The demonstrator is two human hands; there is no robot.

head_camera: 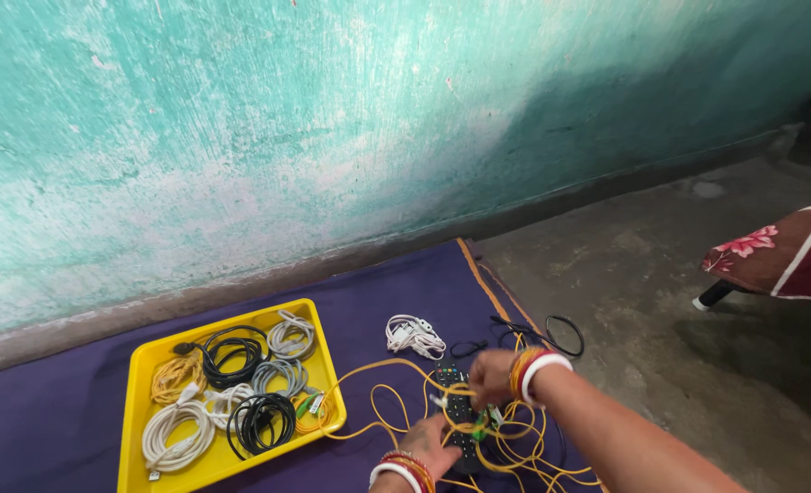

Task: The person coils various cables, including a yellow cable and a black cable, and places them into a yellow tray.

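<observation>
Low in my view, on the purple mat (49, 429), both hands work in a loose tangle of yellow cable (396, 406). My right hand (494, 377) comes in from the lower right, bangles at the wrist, with its fingers curled down onto the yellow cable just above a black remote (456, 411). Its grip looks closed on a strand, though motion blur keeps me from seeing exactly which loop it has. My left hand (430, 444) lies just below and to the left, near the bottom edge, fingers spread flat over the cable and touching the lower end of the remote; I cannot tell whether its grip has closed on anything.

The yellow cable sprawls under and around both hands, with one long loop running left toward the yellow tray (137, 383) and meeting its right rim. A small green connector (481, 427) shows between the two hands.

The tray sits well to the left of the hands and holds coiled cables in white, grey, black and yellow. A white bundle (415, 335) lies on the mat just above the right hand, and a thin black cable (552, 333) trails off the mat's edge onto the concrete floor (698, 365).
</observation>
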